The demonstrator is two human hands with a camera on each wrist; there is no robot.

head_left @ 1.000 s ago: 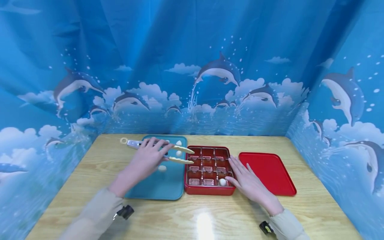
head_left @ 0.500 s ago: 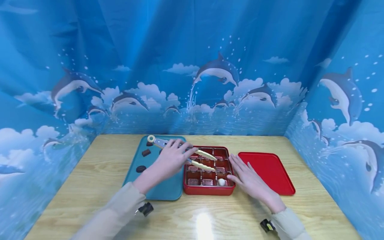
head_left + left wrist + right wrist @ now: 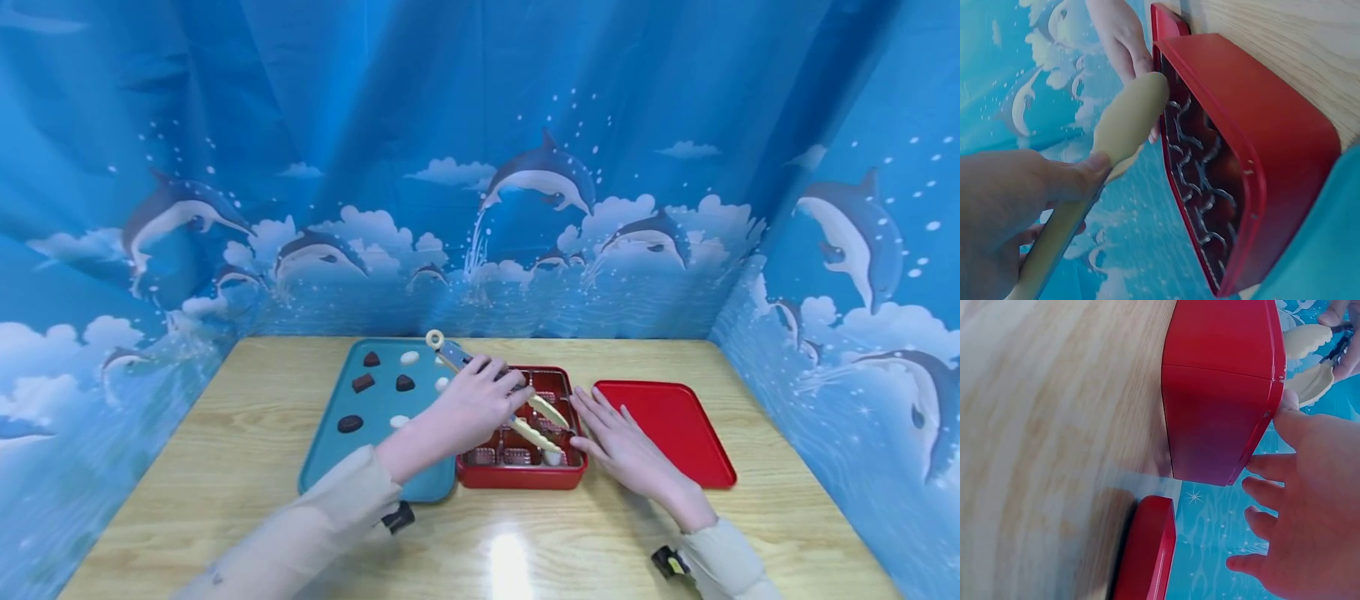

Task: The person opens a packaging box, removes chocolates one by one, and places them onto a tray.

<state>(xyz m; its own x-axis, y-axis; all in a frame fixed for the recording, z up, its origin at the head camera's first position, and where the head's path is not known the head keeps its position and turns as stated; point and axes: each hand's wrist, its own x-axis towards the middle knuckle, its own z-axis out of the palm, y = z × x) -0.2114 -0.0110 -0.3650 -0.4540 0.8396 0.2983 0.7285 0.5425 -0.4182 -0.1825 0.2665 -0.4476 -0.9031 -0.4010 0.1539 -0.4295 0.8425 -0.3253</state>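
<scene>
My left hand (image 3: 467, 406) grips a pair of tongs (image 3: 536, 436) with cream scalloped tips and a metal handle. The tips are apart, over the front right part of a red box (image 3: 523, 477) with a clear divided insert. A round white piece (image 3: 552, 458) sits in its front right compartment, partly covered by one tip. With fingers stretched out, my right hand (image 3: 626, 446) rests along the box's right rim; in the right wrist view its thumb (image 3: 1289, 400) touches the box edge. The left wrist view shows the tongs' broad tip (image 3: 1132, 115) in front of the box opening.
Left of the box lies a teal tray (image 3: 321, 467) with dark brown chocolate-like pieces (image 3: 363, 383) and white pieces (image 3: 409, 357), spaced apart. A flat red lid (image 3: 663, 433) lies to the right of the box. A dolphin-print curtain (image 3: 480, 208) rises behind the wooden table (image 3: 187, 442).
My left hand has carried the tongs rightward from over the teal tray to the box's front right compartment, uncovering the tray's pieces. The right hand stays at the box's right rim.
</scene>
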